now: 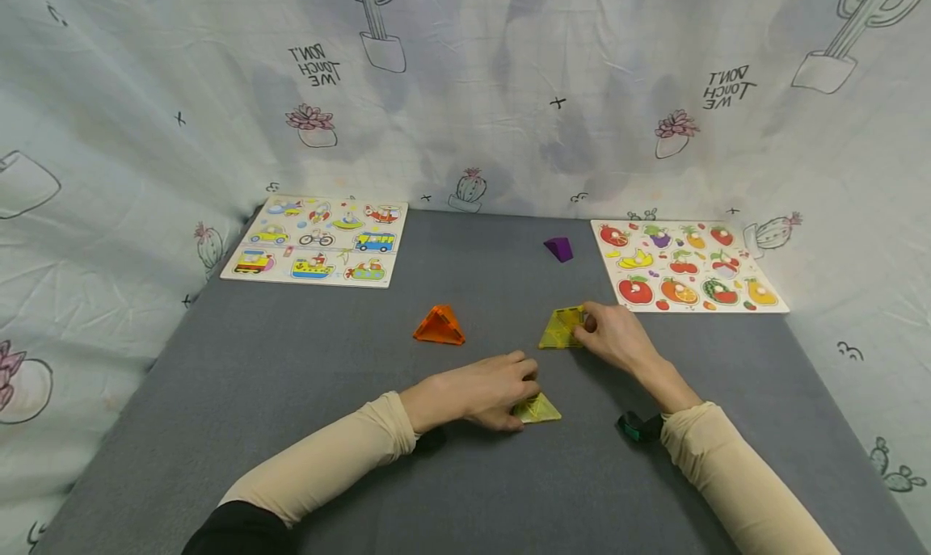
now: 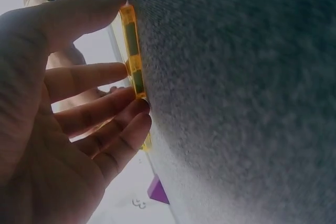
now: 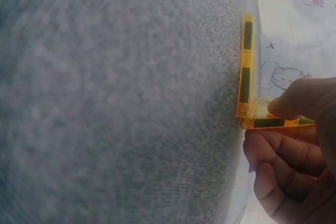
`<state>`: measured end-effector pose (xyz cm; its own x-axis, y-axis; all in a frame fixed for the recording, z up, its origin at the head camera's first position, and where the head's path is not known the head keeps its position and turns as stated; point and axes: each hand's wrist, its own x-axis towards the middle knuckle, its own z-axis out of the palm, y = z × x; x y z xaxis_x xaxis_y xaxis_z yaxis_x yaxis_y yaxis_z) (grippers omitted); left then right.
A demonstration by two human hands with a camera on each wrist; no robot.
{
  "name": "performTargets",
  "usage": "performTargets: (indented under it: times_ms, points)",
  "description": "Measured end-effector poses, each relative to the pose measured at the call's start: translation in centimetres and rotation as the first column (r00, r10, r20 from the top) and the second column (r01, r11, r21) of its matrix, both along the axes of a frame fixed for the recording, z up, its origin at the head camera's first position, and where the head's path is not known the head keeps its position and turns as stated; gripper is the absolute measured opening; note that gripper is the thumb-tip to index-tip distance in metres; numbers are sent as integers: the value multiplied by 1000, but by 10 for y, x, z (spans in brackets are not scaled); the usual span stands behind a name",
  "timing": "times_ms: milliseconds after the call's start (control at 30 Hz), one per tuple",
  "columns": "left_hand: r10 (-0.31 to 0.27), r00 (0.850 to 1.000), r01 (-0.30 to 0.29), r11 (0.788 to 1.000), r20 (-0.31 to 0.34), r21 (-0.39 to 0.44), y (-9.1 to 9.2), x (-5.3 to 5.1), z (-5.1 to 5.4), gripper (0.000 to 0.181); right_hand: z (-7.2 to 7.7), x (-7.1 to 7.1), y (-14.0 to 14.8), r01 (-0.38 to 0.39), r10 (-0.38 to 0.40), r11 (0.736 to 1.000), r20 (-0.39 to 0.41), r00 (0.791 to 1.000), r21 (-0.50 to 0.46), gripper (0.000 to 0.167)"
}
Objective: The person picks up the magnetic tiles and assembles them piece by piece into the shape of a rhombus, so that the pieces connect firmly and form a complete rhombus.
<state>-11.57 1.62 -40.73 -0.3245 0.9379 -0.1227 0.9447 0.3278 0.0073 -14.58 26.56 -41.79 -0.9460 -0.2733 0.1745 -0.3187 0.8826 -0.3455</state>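
From the head view, on the grey bench (image 1: 218, 377), the left hand (image 1: 480, 389) grips a translucent yellow plastic triangular tile (image 1: 538, 409) that lies flat. Farther off, the right hand (image 1: 618, 341) pinches at a pair of translucent yellow plastic tiles (image 1: 558, 329). An orange translucent pyramid-like piece (image 1: 439, 326) and a purple wedge-shaped block (image 1: 559, 249) sit apart from both hands.

From the left wrist, thumb and fingertips span the triangular tile's edge. It looks light and stiff, probably slick-faced, so the rim should hold best.

From the right wrist, one tile lies flat; the other stands roughly square to it, between thumb and fingers. Their join may shift if knocked, so the upright tile suits a gentle pinch.
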Motion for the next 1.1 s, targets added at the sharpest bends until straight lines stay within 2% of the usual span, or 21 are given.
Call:
performTargets:
  times_ms: [200, 333, 467, 633, 800, 900, 1000, 1100]
  points:
    - [16, 1000, -16, 1000, -24, 9, -4, -1, 1, 29, 0, 0, 1, -4, 4, 1000, 2, 1000, 2, 15]
    - [18, 999, -18, 1000, -39, 12, -7, -1, 2, 42, 0, 0, 1, -1, 1, 1000, 11, 1000, 2, 15]
    - [43, 998, -44, 999, -44, -13, -10, -1, 3, 52, 0, 0, 2, 0, 0, 1000, 20, 1000, 2, 13]
    - [70, 997, -70, 998, -27, -3, -11, -1, 4, 38, 0, 1, 3, 6, -6, 1000, 29, 1000, -3, 12]
    - [88, 996, -86, 995, -33, 40, -12, -3, 2, 24, 0, 0, 2, 8, -8, 1000, 29, 1000, -2, 12]
    - [120, 992, -116, 990, -45, 79, -12, -4, 2, 19, 1, 0, 2, 7, -7, 1000, 30, 1000, -2, 13]
    - [170, 985, -163, 975, -40, 152, -13, -5, 3, 16, 1, 0, 3, 6, -6, 1000, 33, 999, 0, 13]
    - [215, 976, -204, 950, -21, 236, -13, -7, 3, 11, 1, 1, 3, 7, -7, 1000, 36, 999, 3, 14]
